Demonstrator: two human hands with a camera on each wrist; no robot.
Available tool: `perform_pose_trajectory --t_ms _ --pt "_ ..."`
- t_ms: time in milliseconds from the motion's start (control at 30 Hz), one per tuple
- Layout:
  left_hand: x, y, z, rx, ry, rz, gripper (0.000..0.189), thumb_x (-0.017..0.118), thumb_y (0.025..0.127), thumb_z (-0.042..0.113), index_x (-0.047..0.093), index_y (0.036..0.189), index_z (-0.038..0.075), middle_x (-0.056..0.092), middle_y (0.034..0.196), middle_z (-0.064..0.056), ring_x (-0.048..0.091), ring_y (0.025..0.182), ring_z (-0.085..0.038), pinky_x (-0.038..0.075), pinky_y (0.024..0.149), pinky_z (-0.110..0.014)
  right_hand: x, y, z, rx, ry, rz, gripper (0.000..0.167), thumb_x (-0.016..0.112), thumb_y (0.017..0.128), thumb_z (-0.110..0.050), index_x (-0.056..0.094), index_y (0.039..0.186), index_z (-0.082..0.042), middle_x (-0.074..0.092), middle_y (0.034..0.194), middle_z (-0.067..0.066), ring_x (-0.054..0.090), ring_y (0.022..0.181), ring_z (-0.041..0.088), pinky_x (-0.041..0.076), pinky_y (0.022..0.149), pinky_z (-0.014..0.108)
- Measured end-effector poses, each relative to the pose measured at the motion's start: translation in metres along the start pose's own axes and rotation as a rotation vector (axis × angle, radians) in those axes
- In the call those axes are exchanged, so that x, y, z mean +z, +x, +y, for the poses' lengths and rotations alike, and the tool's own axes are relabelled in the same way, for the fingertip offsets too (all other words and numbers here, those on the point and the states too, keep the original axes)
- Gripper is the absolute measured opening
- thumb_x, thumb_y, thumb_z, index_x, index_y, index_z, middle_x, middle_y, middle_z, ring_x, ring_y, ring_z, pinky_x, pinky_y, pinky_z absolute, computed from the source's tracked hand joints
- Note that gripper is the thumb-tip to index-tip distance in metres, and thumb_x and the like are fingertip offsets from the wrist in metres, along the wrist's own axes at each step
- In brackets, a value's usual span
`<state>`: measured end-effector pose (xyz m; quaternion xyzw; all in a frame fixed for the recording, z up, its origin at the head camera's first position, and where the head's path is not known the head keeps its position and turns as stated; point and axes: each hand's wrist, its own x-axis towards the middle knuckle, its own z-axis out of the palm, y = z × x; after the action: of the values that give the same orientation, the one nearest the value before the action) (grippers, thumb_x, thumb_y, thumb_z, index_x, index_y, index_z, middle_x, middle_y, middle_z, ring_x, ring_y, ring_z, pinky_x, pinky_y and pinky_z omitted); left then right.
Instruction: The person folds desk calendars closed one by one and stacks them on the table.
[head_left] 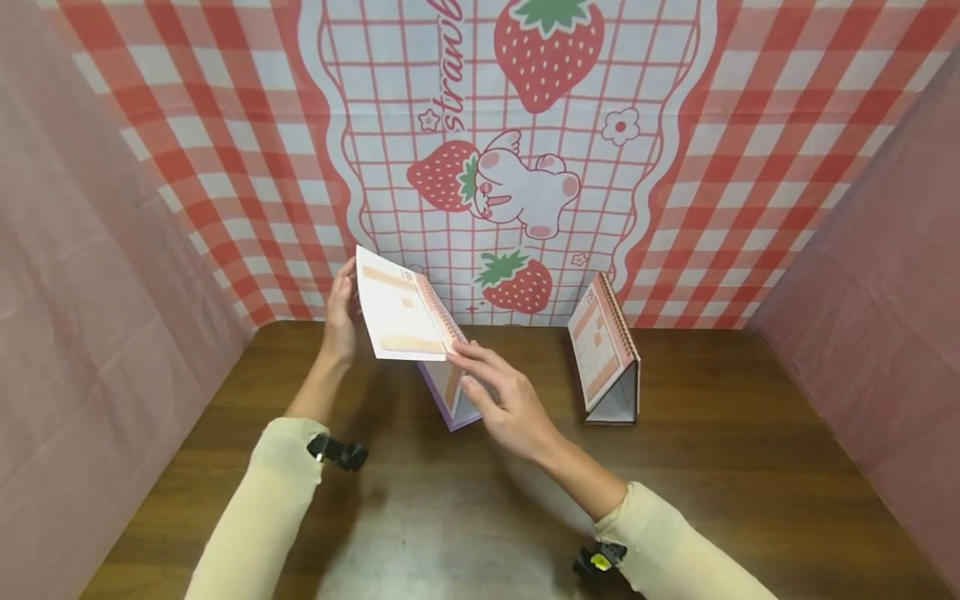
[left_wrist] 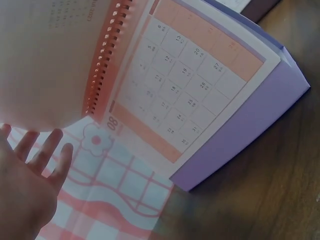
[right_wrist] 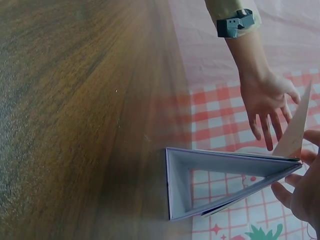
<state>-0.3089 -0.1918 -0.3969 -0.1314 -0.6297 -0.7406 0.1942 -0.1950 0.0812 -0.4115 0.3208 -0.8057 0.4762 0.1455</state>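
A purple-based desk calendar (left_wrist: pixel 245 132) stands on the table at centre left, one month page (head_left: pixel 397 310) lifted away from its sloping face. Behind that page's outer edge is my left hand (head_left: pixel 341 321); in the left wrist view its straight fingers (left_wrist: pixel 47 150) reach the page's edge. My right hand (head_left: pixel 513 408) holds the near end of the calendar's spiral-bound top, fingertips at the page corner and thumb on the near side. The right wrist view shows its fingers (right_wrist: pixel 300 182) to either side of the calendar's peak. Underneath the lifted page, another month grid shows.
A second desk calendar (head_left: pixel 607 354) with a dark base stands to the right. Behind the wooden table (head_left: pixel 450 517) hangs a red-checked strawberry cloth (head_left: pixel 517 175). Pink cloth walls (head_left: pixel 885 275) rise at both sides.
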Motion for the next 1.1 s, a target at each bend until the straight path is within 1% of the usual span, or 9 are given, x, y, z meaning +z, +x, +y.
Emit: perform_pose_trajectory --t_ms 200,300,433,500,600,667,767,933,1100 --pt "-0.002 -0.004 -0.002 0.012 0.005 0.045 0.066 0.033 0.116 0.037 0.042 0.166 -0.006 0.067 0.111 0.020 0.060 0.096 0.001 0.049 0.082 -0.016 0.000 0.000 0.000 -0.011 -0.074 -0.022 0.039 0.065 0.112 -0.013 0.072 0.150 -0.006 0.062 0.168 0.013 0.049 0.164 0.042 0.040 0.136 0.063" --pt "-0.002 -0.004 -0.004 0.004 -0.009 0.069 0.066 0.030 0.116 0.035 0.045 0.163 -0.009 0.073 0.114 0.018 0.061 0.093 0.000 0.050 0.079 -0.017 -0.001 -0.001 0.000 -0.032 -0.113 -0.034 0.038 0.065 0.111 -0.013 0.073 0.148 -0.005 0.062 0.167 0.015 0.050 0.163 0.045 0.042 0.134 0.065" --pt "-0.003 -0.004 -0.005 -0.050 -0.015 0.099 0.070 0.025 0.118 0.038 0.048 0.163 -0.011 0.079 0.134 0.002 0.065 0.103 0.002 0.052 0.089 -0.017 -0.001 -0.001 0.001 -0.063 -0.182 -0.046 0.038 0.066 0.110 -0.014 0.074 0.145 -0.003 0.064 0.165 0.015 0.051 0.161 0.046 0.043 0.133 0.066" --pt "-0.004 -0.005 -0.005 -0.099 -0.015 0.103 0.073 0.021 0.119 0.042 0.047 0.164 -0.010 0.079 0.136 0.000 0.066 0.104 0.002 0.052 0.090 -0.017 -0.001 -0.001 0.002 -0.075 -0.219 -0.052 0.039 0.067 0.109 -0.016 0.075 0.145 -0.004 0.066 0.164 0.014 0.051 0.161 0.045 0.044 0.133 0.065" --pt "-0.007 -0.006 -0.005 -0.168 -0.011 0.116 0.075 0.018 0.120 0.043 0.048 0.163 -0.010 0.081 0.122 0.008 0.068 0.101 0.002 0.054 0.089 -0.017 -0.001 -0.001 0.002 -0.085 -0.261 -0.064 0.040 0.067 0.109 -0.018 0.075 0.145 -0.004 0.066 0.163 0.013 0.052 0.161 0.044 0.046 0.132 0.063" --pt "-0.008 -0.007 -0.006 -0.212 -0.005 0.134 0.072 0.021 0.121 0.042 0.051 0.161 -0.011 0.079 0.104 0.019 0.069 0.093 0.002 0.056 0.084 -0.017 -0.001 -0.001 0.001 -0.085 -0.280 -0.075 0.040 0.068 0.109 -0.020 0.075 0.145 -0.005 0.066 0.164 0.013 0.051 0.162 0.043 0.048 0.131 0.063" --pt "-0.010 -0.008 -0.007 -0.269 0.010 0.167 0.062 0.032 0.122 0.033 0.056 0.156 -0.012 0.078 0.091 0.025 0.071 0.089 0.004 0.057 0.082 -0.015 -0.001 -0.001 0.001 -0.075 -0.288 -0.095 0.041 0.067 0.109 -0.021 0.075 0.146 -0.004 0.065 0.165 0.012 0.049 0.164 0.044 0.049 0.129 0.064" --pt "-0.013 -0.008 -0.010 -0.356 0.035 0.191 0.049 0.045 0.116 0.016 0.060 0.155 -0.009 0.076 0.083 0.023 0.068 0.079 0.005 0.059 0.074 -0.013 -0.001 -0.002 0.000 -0.069 -0.303 -0.108 0.043 0.066 0.110 -0.023 0.074 0.146 -0.003 0.063 0.167 0.012 0.048 0.165 0.044 0.051 0.127 0.066" --pt "-0.011 -0.009 -0.013 -0.421 0.142 0.226 0.049 0.056 0.106 0.003 0.066 0.154 -0.002 0.069 0.080 0.019 0.058 0.066 0.005 0.048 0.059 -0.011 0.000 -0.002 0.000 -0.070 -0.328 -0.116 0.042 0.065 0.110 -0.024 0.076 0.144 -0.002 0.064 0.167 0.012 0.047 0.165 0.044 0.053 0.125 0.066"
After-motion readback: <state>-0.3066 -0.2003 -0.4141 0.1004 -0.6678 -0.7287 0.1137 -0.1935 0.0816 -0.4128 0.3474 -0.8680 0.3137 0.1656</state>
